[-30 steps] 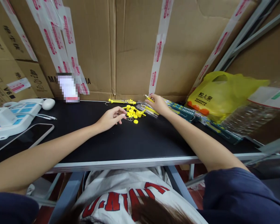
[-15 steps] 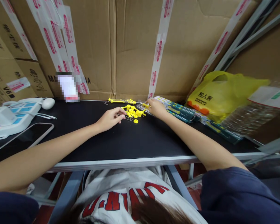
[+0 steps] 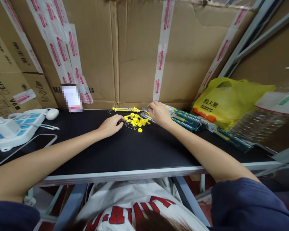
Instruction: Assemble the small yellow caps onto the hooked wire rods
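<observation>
My left hand rests at the left edge of a small pile of yellow plastic parts, fingers stretched out and thumb apart. Thin bent wire hooks lie beneath its fingertips and the pile. One round yellow ring sits just in front. My right hand is over the right end of thin metal rods, its fingers bent and a gap showing between index finger and thumb. I see nothing held in it, though its palm side is partly hidden. Behind the pile lies a yellow tool with a wire hook.
Green printed packages lie right of my right hand. Beyond them are a yellow plastic bag and a large clear bottle. Left are a power strip, a phone and an upright phone. Cardboard stands behind.
My right hand has lifted slightly off the yellow piece by the rods, and its fingers have parted. My left hand has shifted a little left with its fingers straighter. The view has tilted slightly.
</observation>
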Available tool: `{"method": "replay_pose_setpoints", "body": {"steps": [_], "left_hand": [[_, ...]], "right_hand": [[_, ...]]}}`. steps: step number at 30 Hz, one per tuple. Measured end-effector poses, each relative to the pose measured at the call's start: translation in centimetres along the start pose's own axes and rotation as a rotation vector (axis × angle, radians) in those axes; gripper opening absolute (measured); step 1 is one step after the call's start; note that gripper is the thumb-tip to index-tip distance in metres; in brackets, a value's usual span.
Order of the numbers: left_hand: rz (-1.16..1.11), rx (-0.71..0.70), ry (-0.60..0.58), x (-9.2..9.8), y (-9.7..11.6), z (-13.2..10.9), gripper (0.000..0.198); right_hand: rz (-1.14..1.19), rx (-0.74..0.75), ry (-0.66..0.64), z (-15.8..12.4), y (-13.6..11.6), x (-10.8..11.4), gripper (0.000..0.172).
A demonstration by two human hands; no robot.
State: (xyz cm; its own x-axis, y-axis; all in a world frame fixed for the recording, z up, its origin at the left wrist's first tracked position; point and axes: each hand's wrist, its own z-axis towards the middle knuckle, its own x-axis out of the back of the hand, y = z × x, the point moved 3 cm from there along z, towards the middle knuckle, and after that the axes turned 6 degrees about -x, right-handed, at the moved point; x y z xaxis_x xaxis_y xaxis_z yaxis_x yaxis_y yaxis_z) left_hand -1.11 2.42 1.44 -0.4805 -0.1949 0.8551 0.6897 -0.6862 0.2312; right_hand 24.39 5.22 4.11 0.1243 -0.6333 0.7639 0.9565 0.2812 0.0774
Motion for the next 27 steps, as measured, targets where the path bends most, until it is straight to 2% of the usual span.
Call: {"method": "replay_pose_setpoints", "body": {"steps": [4, 8, 11, 15, 21, 24, 27], "left_hand": [[0.294, -0.110, -0.161, -0.3, -1.1, 4.3, 0.033], [0.399, -0.084, -0.196, -1.3, -1.7, 8.9, 0.035], [0.417, -0.085, -0.210, -2.6, -1.9, 10.8, 0.036], [0.447, -0.055, -0.214, -3.8, -2.9, 11.3, 0.039], [0.470, -0.008, -0.223, -3.6, -5.3, 10.8, 0.032], [0.444, -0.018, -0.203, -2.8, -5.9, 10.3, 0.030], [0.396, -0.056, -0.152, -1.0, -5.5, 9.2, 0.029]], "right_hand": [[0.044, 0.086, 0.033, -0.6, -2.1, 1.2, 0.025], [0.024, 0.164, -0.033, -1.5, -4.2, 1.8, 0.025], [0.028, 0.269, -0.023, -2.3, -5.9, 2.3, 0.027], [0.070, 0.423, 0.016, -3.7, -8.1, 3.2, 0.028], [0.136, 0.595, -0.006, -4.9, -9.7, 3.7, 0.030], [0.143, 0.608, -0.017, -4.9, -9.5, 3.7, 0.031], [0.169, 0.521, -0.041, -4.3, -8.8, 3.9, 0.029]]}}
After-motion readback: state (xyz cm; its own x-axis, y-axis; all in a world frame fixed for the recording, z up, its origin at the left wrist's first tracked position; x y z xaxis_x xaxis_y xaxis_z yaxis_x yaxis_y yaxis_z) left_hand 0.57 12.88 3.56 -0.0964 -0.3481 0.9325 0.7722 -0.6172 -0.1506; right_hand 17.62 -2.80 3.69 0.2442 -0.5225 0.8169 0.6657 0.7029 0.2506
